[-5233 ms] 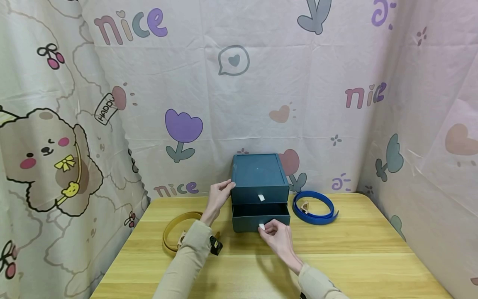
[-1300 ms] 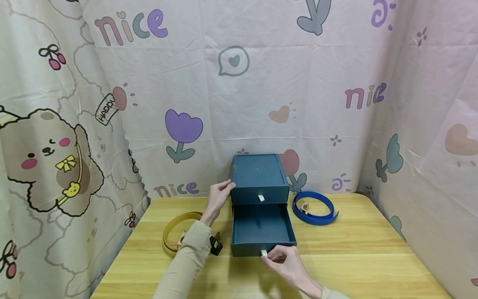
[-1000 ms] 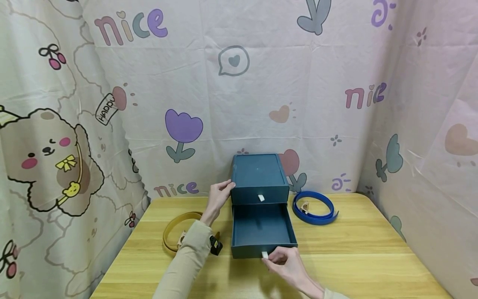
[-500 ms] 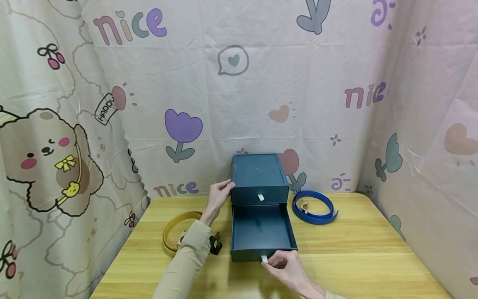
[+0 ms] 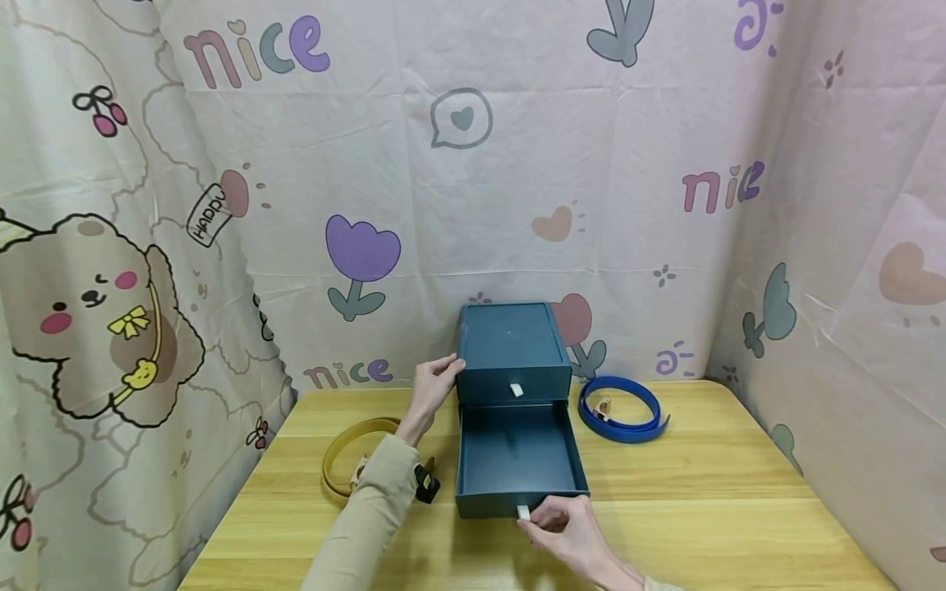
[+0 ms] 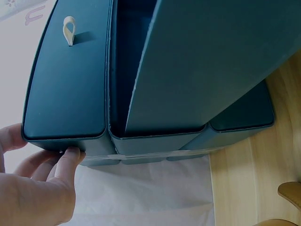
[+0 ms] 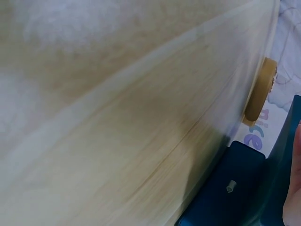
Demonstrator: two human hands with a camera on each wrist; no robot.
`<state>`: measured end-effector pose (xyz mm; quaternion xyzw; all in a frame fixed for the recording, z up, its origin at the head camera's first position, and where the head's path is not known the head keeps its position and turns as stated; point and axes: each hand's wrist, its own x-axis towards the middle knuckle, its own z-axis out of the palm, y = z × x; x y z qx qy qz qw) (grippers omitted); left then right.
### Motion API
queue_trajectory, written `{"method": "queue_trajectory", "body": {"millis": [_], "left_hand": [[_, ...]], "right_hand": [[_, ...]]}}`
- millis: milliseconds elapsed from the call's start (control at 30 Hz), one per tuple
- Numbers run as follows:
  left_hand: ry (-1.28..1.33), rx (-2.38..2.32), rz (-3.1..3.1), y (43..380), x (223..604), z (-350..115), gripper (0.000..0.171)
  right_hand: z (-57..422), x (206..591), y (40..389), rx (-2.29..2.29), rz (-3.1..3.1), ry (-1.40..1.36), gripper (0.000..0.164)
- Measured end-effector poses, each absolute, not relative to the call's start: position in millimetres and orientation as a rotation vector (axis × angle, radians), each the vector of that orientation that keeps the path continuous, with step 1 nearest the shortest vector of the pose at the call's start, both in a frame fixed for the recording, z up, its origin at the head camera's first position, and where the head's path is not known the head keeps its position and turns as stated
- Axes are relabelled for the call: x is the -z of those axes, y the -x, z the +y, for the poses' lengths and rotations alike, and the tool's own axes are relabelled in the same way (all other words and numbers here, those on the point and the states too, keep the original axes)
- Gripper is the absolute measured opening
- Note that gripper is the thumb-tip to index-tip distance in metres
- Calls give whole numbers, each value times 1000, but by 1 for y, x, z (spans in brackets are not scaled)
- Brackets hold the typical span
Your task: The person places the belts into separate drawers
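A dark teal drawer unit [image 5: 510, 336] stands at the back of the table. Its middle drawer [image 5: 484, 506] is pulled far out, with a bare floor inside. My right hand [image 5: 572, 538] pinches the white pull tab [image 5: 523, 512] on that drawer's front. My left hand [image 5: 429, 398] grips the unit's upper left front corner; the left wrist view shows thumb and fingers around that edge. Above, the top drawer [image 6: 70, 94] is closed, its white loop sticking out. The bottom drawer [image 6: 244, 110] is also closed, hidden in the head view by the pulled one.
Right of the unit lies a coiled blue belt [image 5: 624, 431] with a gold buckle. A coiled tan belt [image 5: 331, 468] lies to the left, partly behind the left sleeve. Printed cloth [image 5: 502, 205] hangs behind the wooden table [image 5: 680, 509].
Since about five seconds ago my right hand has drawn the middle drawer from slightly ajar to far out toward me. Over the last half second it stays still; my left hand holds its place.
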<state>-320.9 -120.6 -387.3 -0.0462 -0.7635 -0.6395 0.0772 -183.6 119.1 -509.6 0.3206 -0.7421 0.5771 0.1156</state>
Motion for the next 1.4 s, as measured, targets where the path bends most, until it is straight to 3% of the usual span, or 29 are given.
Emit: {"method": "queue_trajectory", "body": {"millis": [600,1400], "left_hand": [[123,1903,-2289,322,387,-119,44],[132,1913,-2285,322,388,-120,44]], "right_hand": [[120,508,184,-1578,-2076,-869,16],[150,457,198,-1648,-1880,-906,17]]}}
